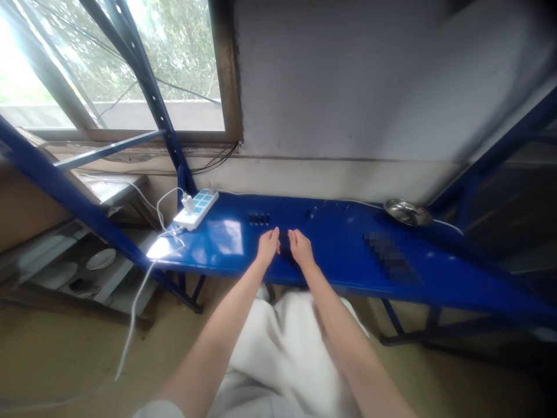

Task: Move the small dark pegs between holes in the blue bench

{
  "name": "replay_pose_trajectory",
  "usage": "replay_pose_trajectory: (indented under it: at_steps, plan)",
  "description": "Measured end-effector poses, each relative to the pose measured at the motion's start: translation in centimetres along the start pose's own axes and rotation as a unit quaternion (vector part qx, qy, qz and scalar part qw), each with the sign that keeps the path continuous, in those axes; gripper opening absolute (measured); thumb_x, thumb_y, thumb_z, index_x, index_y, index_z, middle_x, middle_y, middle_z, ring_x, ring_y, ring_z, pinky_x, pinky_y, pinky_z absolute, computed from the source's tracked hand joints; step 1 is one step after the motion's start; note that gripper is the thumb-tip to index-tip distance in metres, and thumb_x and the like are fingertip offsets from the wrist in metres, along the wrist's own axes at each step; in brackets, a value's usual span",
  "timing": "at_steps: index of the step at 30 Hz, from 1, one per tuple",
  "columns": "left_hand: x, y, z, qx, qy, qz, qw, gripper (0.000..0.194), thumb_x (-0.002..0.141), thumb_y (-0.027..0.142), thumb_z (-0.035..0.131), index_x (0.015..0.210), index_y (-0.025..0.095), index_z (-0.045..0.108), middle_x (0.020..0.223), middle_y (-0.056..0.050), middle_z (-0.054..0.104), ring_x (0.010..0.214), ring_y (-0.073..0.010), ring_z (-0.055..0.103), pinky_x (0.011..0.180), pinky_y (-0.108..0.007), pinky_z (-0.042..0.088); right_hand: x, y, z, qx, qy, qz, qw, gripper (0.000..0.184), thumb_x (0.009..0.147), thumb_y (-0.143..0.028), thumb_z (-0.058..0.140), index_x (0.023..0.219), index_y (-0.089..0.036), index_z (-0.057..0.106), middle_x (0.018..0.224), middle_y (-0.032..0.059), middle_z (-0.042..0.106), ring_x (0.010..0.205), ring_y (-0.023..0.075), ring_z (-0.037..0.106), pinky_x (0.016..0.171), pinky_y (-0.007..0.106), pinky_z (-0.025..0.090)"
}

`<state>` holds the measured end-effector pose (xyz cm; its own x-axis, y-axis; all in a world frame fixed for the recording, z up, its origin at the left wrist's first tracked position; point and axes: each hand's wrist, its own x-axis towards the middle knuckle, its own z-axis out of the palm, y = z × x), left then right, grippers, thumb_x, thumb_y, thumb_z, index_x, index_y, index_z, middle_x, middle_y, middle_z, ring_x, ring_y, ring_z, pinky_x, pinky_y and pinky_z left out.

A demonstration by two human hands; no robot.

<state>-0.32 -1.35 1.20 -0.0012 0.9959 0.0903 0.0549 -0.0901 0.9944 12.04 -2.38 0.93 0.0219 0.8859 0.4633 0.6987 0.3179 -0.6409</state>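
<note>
My left hand (268, 246) and my right hand (300, 247) are raised close together over the blue table (335, 261). Both are closed, thumbs up, with a small dark piece (284, 234) bridging the gap between them. Its kind is too small to make out, and its ends are hidden by my fingers. Just beyond my left hand stands a short row of small dark pieces (260, 220), several of them with pale lower ends. Further right, behind my right hand, lie a small dark and clear part (311, 213) and some tiny pale bits (342, 206).
At the table's left end, a white power strip (196, 209) has a plug and cable in it. A shiny metal dish (408, 212) sits at the back right, nearer than the wall. A pixelated dark object (391, 258) lies on the right. Blue frame posts (150, 87) rise at the left.
</note>
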Motion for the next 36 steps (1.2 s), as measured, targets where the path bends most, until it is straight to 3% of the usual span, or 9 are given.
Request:
replay_pose_trajectory:
  at_steps: [10,12,14,17,22,28,32,36]
  plan:
    - [-0.17,0.67,-0.09,-0.042,0.014,-0.030,0.999,0.047,0.075,0.057,0.050,0.053,0.016,0.047,0.037,0.004,0.042,0.032,-0.0071,0.041,0.041,-0.021,0.037,-0.04,0.11,0.02,0.020,0.004,0.005,1.000,0.040,0.091,-0.046,0.023,0.067,-0.021,0.044,0.062,0.0002,0.050,0.056,0.0122,0.046,0.056,0.023,0.035]
    - [-0.29,0.78,-0.07,-0.043,0.008,-0.015,0.999,0.044,0.075,0.056,0.051,0.063,0.014,0.055,0.043,0.003,0.048,0.035,-0.0073,0.044,0.042,-0.021,0.038,0.00,0.17,0.00,0.016,0.017,0.019,1.000,0.041,0.090,-0.047,0.022,0.067,-0.021,0.043,0.061,0.0003,0.050,0.056,0.0122,0.045,0.056,0.023,0.034]
    - [-0.30,0.76,-0.04,-0.043,-0.011,0.010,0.999,0.039,0.076,0.052,0.054,0.085,0.014,0.061,0.054,0.001,0.056,0.038,-0.0069,0.048,0.043,-0.020,0.040,0.05,0.20,-0.08,0.012,0.039,0.038,0.998,0.042,0.090,-0.048,0.021,0.067,-0.021,0.043,0.061,0.0003,0.049,0.055,0.0123,0.044,0.056,0.023,0.034]
    - [-0.13,0.51,-0.02,-0.041,-0.043,0.042,0.997,0.038,0.076,0.044,0.056,0.101,0.015,0.059,0.065,-0.001,0.061,0.042,-0.0060,0.050,0.047,-0.020,0.041,0.10,0.28,-0.16,0.016,0.056,0.056,0.997,0.040,0.090,-0.048,0.023,0.068,-0.021,0.044,0.060,0.0002,0.049,0.055,0.0127,0.043,0.057,0.023,0.033]
    - [0.03,0.07,-0.06,-0.034,-0.038,0.048,0.998,0.028,0.079,0.041,0.053,0.088,0.015,0.057,0.063,0.000,0.059,0.043,-0.0064,0.050,0.048,-0.020,0.041,0.10,0.41,-0.05,0.021,0.052,0.054,0.997,0.041,0.089,-0.049,0.025,0.064,-0.021,0.043,0.058,-0.0002,0.048,0.053,0.0124,0.041,0.055,0.024,0.032]
    - [0.13,-0.04,-0.03,-0.068,0.000,0.024,0.997,0.035,0.080,0.049,0.049,0.068,0.015,0.050,0.058,0.001,0.055,0.042,-0.0059,0.048,0.047,-0.020,0.040,0.08,0.17,-0.13,0.041,0.055,0.028,0.997,0.044,0.088,-0.052,0.027,0.061,-0.020,0.042,0.055,-0.0013,0.046,0.051,0.0111,0.041,0.053,0.023,0.032]
    - [0.45,-0.05,-0.09,-0.115,0.066,-0.008,0.991,0.035,0.080,0.049,0.047,0.068,0.016,0.046,0.055,0.003,0.053,0.041,-0.0061,0.047,0.046,-0.019,0.039,0.04,-0.07,-0.57,0.084,0.090,0.066,0.990,0.045,0.088,-0.053,0.028,0.061,-0.020,0.044,0.055,-0.0009,0.049,0.052,0.0112,0.043,0.055,0.023,0.034]
    - [0.21,0.09,-0.17,-0.070,0.048,0.007,0.996,0.034,0.078,0.048,0.051,0.066,0.016,0.048,0.057,0.002,0.054,0.042,-0.0056,0.047,0.048,-0.019,0.039,0.09,-0.03,-0.82,0.127,0.116,0.101,0.980,0.041,0.087,-0.051,0.033,0.069,-0.019,0.051,0.065,0.0015,0.056,0.061,0.0131,0.050,0.061,0.024,0.039]
